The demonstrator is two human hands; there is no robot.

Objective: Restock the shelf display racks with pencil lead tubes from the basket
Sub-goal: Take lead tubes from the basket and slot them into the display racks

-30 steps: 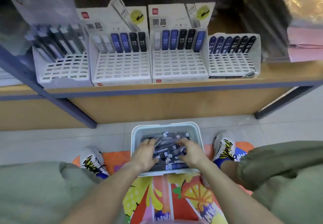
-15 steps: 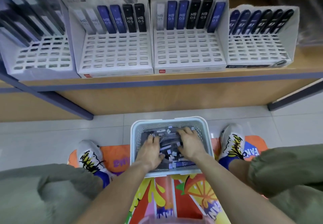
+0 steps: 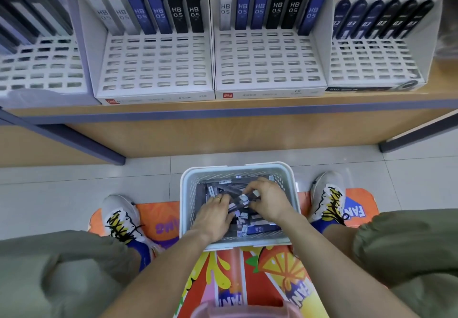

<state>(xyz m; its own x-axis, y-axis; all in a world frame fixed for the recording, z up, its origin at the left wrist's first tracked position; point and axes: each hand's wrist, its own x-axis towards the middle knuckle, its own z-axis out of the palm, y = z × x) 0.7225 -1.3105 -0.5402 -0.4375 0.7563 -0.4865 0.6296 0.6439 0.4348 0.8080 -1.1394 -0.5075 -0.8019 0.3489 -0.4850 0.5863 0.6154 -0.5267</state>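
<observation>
A pale blue basket (image 3: 238,169) stands on the floor between my feet, filled with several dark and blue pencil lead tubes (image 3: 262,228). Both hands are inside it. My left hand (image 3: 214,214) lies over the left part of the pile with fingers curled among the tubes. My right hand (image 3: 269,200) pinches a tube with a white end near the middle of the pile. On the shelf above stand white display racks (image 3: 153,64) (image 3: 270,62) (image 3: 376,57) with rows of empty slots and a back row of HB 0.5 tubes.
Another rack (image 3: 39,67) is at the far left of the wooden shelf (image 3: 223,109). My shoes (image 3: 121,218) (image 3: 327,196) and knees flank the basket on a bright printed mat (image 3: 247,275). A pink rim (image 3: 238,311) shows at the bottom edge.
The view has moved closer to the shelf. Both hands have kept sorting in the basket; my right hand has shifted toward the far middle and now pinches a tube.
</observation>
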